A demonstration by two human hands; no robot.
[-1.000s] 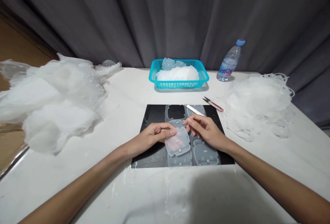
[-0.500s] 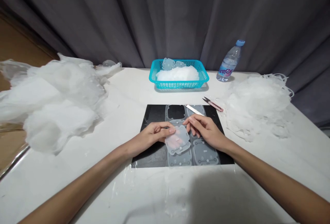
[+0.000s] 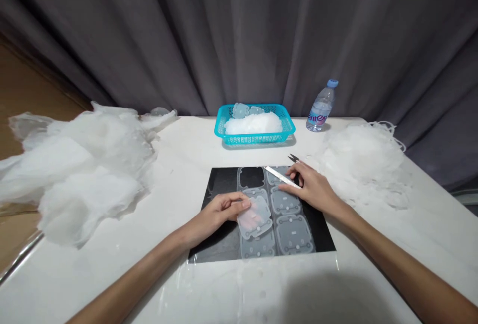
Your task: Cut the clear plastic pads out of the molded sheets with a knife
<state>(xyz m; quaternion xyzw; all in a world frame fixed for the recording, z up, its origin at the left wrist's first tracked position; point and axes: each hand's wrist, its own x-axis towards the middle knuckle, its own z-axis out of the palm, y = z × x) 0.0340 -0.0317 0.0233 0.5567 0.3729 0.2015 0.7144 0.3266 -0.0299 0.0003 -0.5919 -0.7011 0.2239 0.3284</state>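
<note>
My left hand [image 3: 220,209] holds a translucent plastic piece [image 3: 256,217] over a black mat [image 3: 220,184]; my fingers show through it. A clear moulded sheet of similar pieces [image 3: 287,214] lies on the mat. My right hand [image 3: 311,187] rests at the mat's far right corner, its fingers touching a white-handled knife [image 3: 278,175] that lies there. Small pink snips [image 3: 293,157] peek out just beyond that hand.
A turquoise basket [image 3: 224,130] with white trimmed pieces stands at the back centre. A water bottle [image 3: 320,107] is to its right. Heaps of clear plastic film lie at the left [image 3: 82,164] and right [image 3: 358,164]. Grey curtain behind.
My right hand let go of the plastic piece and moved back and right to the knife. The left hand keeps the piece. The view tilted up a little.
</note>
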